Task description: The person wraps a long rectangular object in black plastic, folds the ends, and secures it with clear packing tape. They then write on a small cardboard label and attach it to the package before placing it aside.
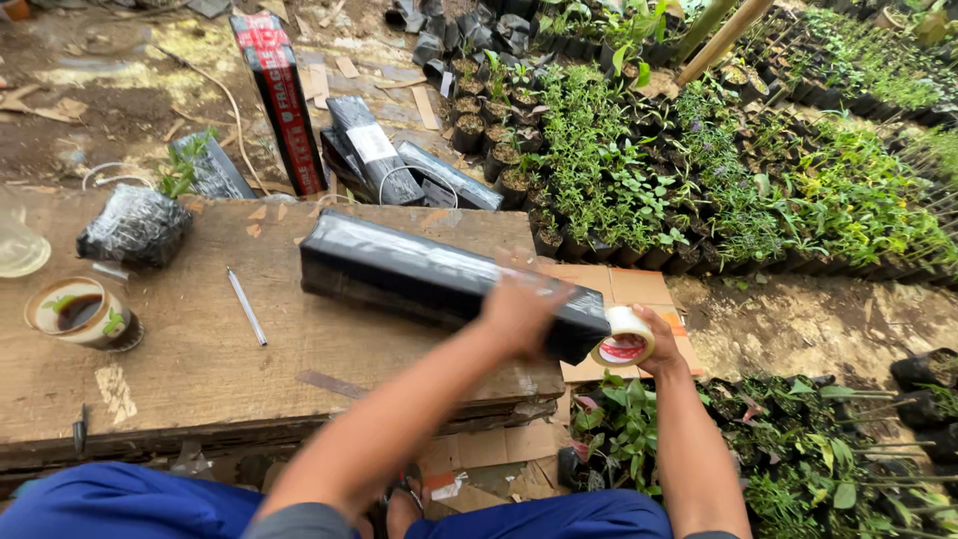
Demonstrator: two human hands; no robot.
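A long black plastic-wrapped parcel [439,279] lies at the right edge of the worn wooden table [200,349]; the left hand [519,314] presses flat on its right end, blurred, while the right hand [654,344] grips a roll of clear packing tape [624,336] just beside that end

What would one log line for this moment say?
left hand: on black wrapped package | right hand: holds tape roll at package end | wooden table
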